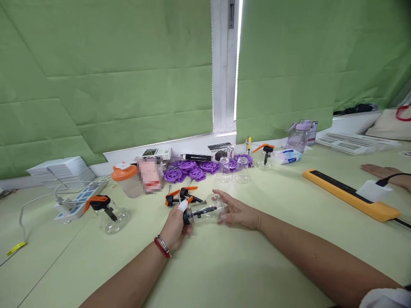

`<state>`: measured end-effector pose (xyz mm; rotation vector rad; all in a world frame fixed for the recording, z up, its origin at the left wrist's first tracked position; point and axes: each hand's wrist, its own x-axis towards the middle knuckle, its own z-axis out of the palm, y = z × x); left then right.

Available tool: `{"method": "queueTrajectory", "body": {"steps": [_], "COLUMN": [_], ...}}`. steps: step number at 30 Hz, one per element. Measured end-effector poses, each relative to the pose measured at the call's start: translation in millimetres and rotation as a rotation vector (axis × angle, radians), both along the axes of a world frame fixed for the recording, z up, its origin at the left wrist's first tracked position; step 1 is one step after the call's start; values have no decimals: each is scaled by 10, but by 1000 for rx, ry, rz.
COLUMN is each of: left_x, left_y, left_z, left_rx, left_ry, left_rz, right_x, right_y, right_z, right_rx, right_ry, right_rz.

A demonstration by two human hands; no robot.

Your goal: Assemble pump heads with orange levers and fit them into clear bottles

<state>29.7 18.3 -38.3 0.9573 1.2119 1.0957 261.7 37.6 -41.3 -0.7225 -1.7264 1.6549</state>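
My left hand (174, 226), a white wrap on its thumb, grips the black cap (186, 217) of a clear jar (215, 202). My right hand (240, 212) is closed around the jar's wide base. The jar lies sideways between both hands, with a black shaft inside it. Just beyond the left hand, loose black caps with orange crank handles (182, 196) rest on the table. A capped jar with an orange handle (112, 218) stands at left, and a similar jar (265, 158) stands at the back right. Two clear jars without caps (241, 171) stand behind my hands.
Several purple plastic discs (188, 166) lie at the back near small boxes (221, 150). An orange-lidded cup (126, 177) and a white power strip (80, 201) are at left. On the right are a yellow power strip (349, 194) and another person's hand (382, 172).
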Motion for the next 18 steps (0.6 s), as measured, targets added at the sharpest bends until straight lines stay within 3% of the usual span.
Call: {"method": "queueTrajectory", "body": {"steps": [5,13,18], "left_x": [-4,27,11], "left_y": [-17,-34,-8], "left_z": [20,64,38], "left_rx": [11,16,36], "left_ry": [10,17,20], "left_rz": [-14,3,21], "right_x": [32,-18,2], "right_y": [29,54,44], "right_z": [-49,-91,-71], "right_rx": [-59,140,120], "right_ry": [-69,-199,-79], "right_rz": [2,-149,-139]}}
